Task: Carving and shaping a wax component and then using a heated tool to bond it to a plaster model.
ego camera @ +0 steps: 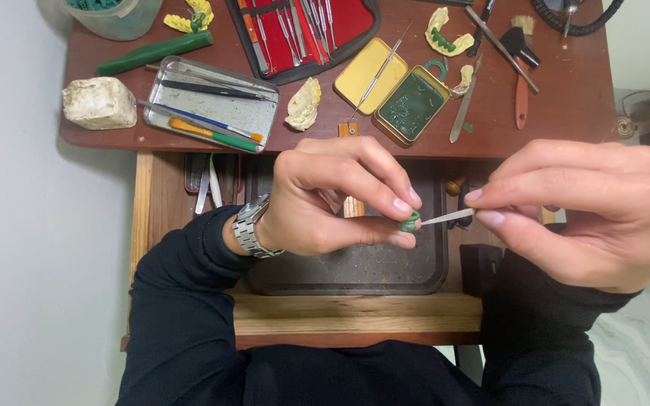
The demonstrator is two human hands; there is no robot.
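I see left hand (332,197) raised over dark tray (355,282), thumb + fingers pinched shut on small green wax ring (411,222). Right hand (581,207) pinches thin metal tool (447,217), tip touching ring. Ring small, rounded, partly hidden by fingertips.

Black sleeves (182,316), silver wristwatch (250,227)

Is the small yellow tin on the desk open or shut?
Open. The yellow tin lies hinged apart: the lid half is empty with a metal probe across it, the base half holds dark green material.
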